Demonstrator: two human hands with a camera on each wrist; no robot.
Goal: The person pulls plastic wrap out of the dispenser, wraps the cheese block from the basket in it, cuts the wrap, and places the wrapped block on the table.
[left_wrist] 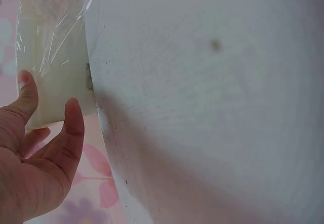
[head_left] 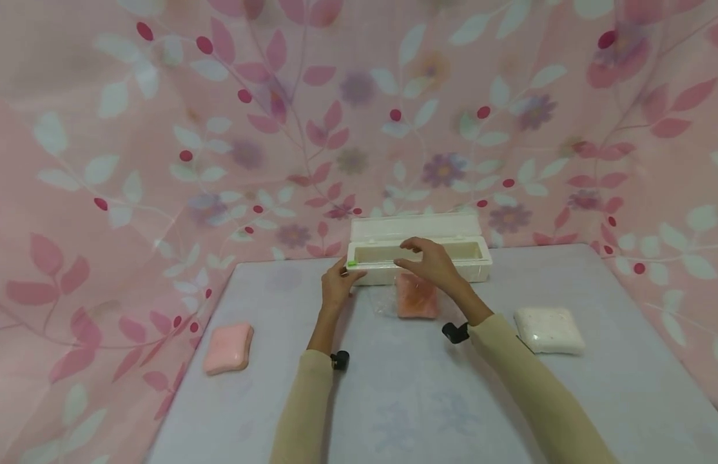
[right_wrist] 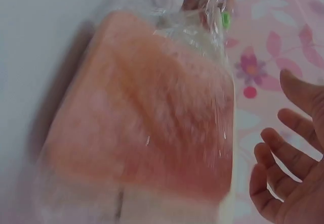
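Observation:
A long white box (head_left: pixel 421 274) stands at the back of the table with its hinged lid (head_left: pixel 416 227) raised against the wall cloth. At its left end my left hand (head_left: pixel 337 287) has thumb and fingers loosely spread, touching the corner. My right hand (head_left: pixel 431 261) hovers over the box's opening, fingers bent and apart, holding nothing. Below it, in front of the box, lies a square pinkish-orange block (head_left: pixel 417 298) among clear plastic wrap (head_left: pixel 383 300). In the right wrist view the same block (right_wrist: pixel 142 118) shows brownish streaks under the film; its kind cannot be told.
A pale pink square block (head_left: pixel 228 348) lies at the table's left side, and a white wrapped-looking block (head_left: pixel 548 330) on the right. Pink floral cloth (head_left: pixel 359 129) hangs behind the table (head_left: pixel 417 399). A small green tag (head_left: pixel 352 263) marks the box's left corner.

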